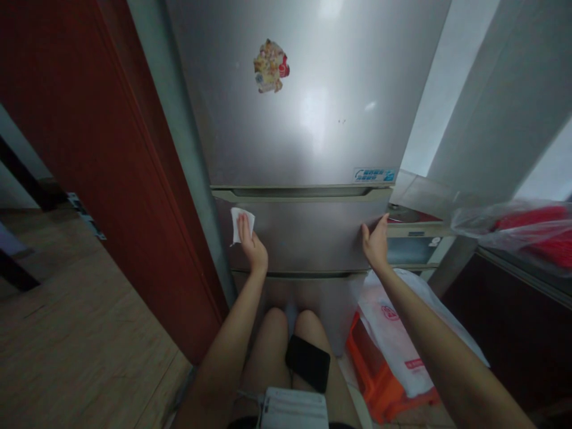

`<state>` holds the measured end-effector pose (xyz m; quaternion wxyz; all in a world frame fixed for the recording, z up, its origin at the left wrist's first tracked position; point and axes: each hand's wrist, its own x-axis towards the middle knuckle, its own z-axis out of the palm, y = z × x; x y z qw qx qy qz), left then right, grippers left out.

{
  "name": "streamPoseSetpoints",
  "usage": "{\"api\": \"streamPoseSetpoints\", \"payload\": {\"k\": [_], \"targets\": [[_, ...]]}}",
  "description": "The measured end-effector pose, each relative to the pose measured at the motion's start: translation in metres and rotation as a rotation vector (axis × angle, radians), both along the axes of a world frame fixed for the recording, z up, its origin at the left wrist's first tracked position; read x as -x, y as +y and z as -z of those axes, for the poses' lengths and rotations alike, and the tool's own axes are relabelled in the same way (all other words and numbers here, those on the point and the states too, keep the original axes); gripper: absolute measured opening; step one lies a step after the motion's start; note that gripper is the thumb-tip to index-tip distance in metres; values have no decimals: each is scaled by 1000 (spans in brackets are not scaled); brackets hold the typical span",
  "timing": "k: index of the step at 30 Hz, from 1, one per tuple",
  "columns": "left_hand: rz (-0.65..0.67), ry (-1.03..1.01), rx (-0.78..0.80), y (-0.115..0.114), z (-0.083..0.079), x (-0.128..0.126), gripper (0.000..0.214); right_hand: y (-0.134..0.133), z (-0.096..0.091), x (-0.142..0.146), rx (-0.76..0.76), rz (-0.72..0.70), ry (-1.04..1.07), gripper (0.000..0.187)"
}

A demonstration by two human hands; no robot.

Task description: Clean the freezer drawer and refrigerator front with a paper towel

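Observation:
A silver refrigerator (304,137) stands right in front of me, with its doors and drawers closed. My left hand (255,250) presses a folded white tissue (236,223) against the left part of the middle drawer front (308,235). The fingers lie over the tissue and hold it there. At the drawer's right edge is my right hand (378,241), its thumb spread on the front and its other fingers stretched at the edge, partly hidden. Nothing loose shows in this hand.
A black phone (308,362) and a white boxy device (294,410) rest on my lap. At right, a white plastic bag (402,322) covers an orange stool (373,381). A clear bag with red contents (536,232) juts in. A reddish-brown door (111,149) stands at left.

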<state>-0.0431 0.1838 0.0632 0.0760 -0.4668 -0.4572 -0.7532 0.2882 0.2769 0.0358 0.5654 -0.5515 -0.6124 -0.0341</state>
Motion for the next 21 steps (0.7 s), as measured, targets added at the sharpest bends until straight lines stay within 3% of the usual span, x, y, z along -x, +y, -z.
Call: {"api": "streamPoseSetpoints", "payload": {"k": [4, 6, 8, 11, 14, 18, 21], "targets": [[9, 93, -8, 8, -31, 0, 62, 0, 1, 0, 5, 8, -1, 84], [40, 173, 26, 16, -33, -5, 67, 0, 0, -1, 6, 1, -1, 84], [62, 207, 71, 21, -22, -10, 71, -1, -1, -1, 10, -10, 1, 85], [70, 195, 135, 21, 12, -15, 73, -2, -2, -1, 32, -25, 10, 86], [73, 135, 185, 13, 61, -21, 69, -2, -2, -1, 39, -34, 17, 85], [94, -99, 291, -2, 128, -37, 59, -2, -2, 0, 26, -26, 28, 85], [99, -276, 358, -8, 160, -51, 59, 0, -1, 0, 23, -11, 21, 86]]}}
